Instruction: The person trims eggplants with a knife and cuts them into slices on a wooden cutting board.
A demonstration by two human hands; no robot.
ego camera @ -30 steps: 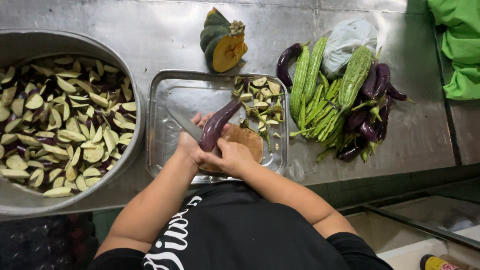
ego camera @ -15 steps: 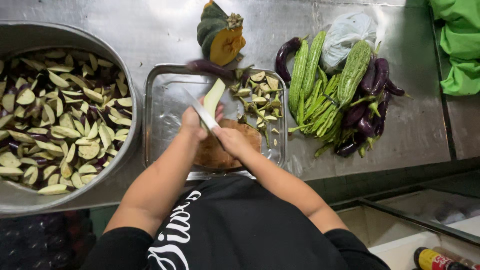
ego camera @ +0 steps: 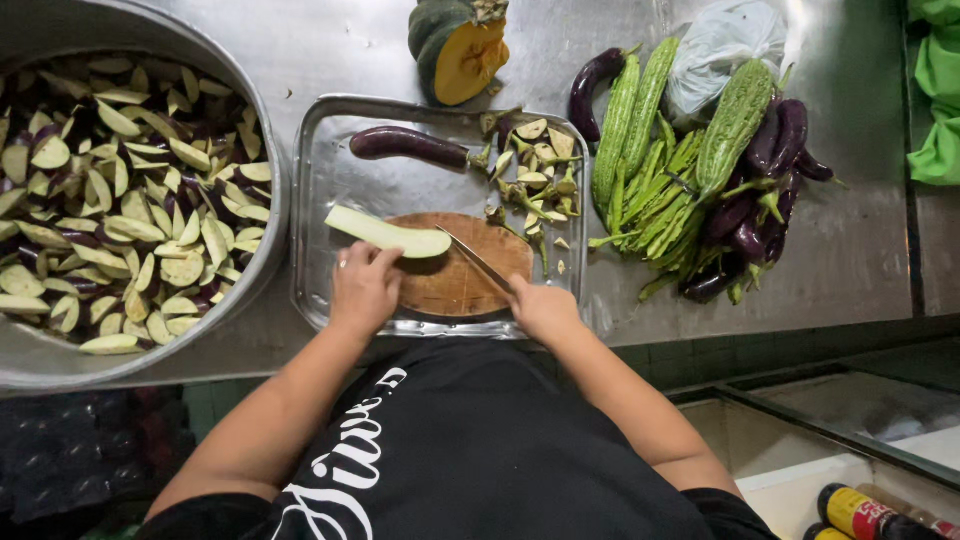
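Note:
A pale eggplant half (ego camera: 386,232) lies cut side up across a round wooden board (ego camera: 462,272) inside a metal tray (ego camera: 318,190). My left hand (ego camera: 363,288) presses down on its near edge. My right hand (ego camera: 541,309) grips a knife (ego camera: 474,259) whose blade tip meets the right end of the half. The other half, purple skin up (ego camera: 408,145), rests at the back of the tray beside a pile of cut stems (ego camera: 530,165).
A big metal basin (ego camera: 262,130) of eggplant slices stands at the left. A cut pumpkin (ego camera: 458,42) sits behind the tray. Whole eggplants (ego camera: 760,190), bitter gourds (ego camera: 735,122), long beans and a plastic bag (ego camera: 725,45) lie at the right. A green cloth (ego camera: 940,90) hangs at the far right.
The eggplant held in the air was split lengthwise. One half now lies on the board under my left hand, the other at the tray's back. The knife came down to the board.

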